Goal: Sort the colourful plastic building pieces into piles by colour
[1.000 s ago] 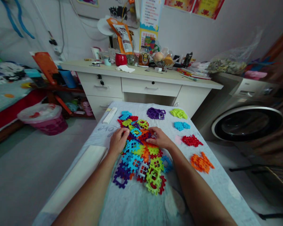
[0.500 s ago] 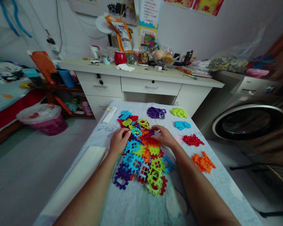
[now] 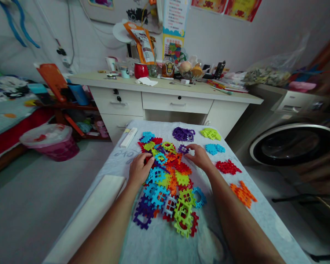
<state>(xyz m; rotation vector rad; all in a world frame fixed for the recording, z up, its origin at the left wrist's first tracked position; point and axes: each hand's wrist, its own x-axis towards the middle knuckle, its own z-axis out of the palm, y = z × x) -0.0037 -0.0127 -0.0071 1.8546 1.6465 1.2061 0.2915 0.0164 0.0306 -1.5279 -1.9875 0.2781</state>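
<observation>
Interlocking plastic tiles in mixed colours lie in a loose pile (image 3: 167, 179) along the middle of the cloth-covered table. My right hand (image 3: 199, 157) pinches a purple window-shaped tile (image 3: 183, 149) by its right side, just off the pile's right edge. At the pile's left edge, my left hand (image 3: 140, 169) has its fingers curled in. Dark red shows between that thumb and forefinger, but whether it is gripped is unclear. Single-colour groups lie apart: purple tiles (image 3: 181, 134), lime tiles (image 3: 210, 134), blue tiles (image 3: 215, 149), red tiles (image 3: 228, 167) and orange tiles (image 3: 243, 194).
A white strip-shaped box (image 3: 129, 137) lies at the table's back left. Beyond the table is a white desk (image 3: 178, 101) crowded with jars, a red cup (image 3: 141, 70) and papers. A washing machine (image 3: 288, 128) stands right; a pink lined bin (image 3: 55, 145) is on the left floor.
My right hand has drawn the purple window-shaped tile away from the pile, slightly up and right. The left hand stays by the pile's left edge, nearly in place.
</observation>
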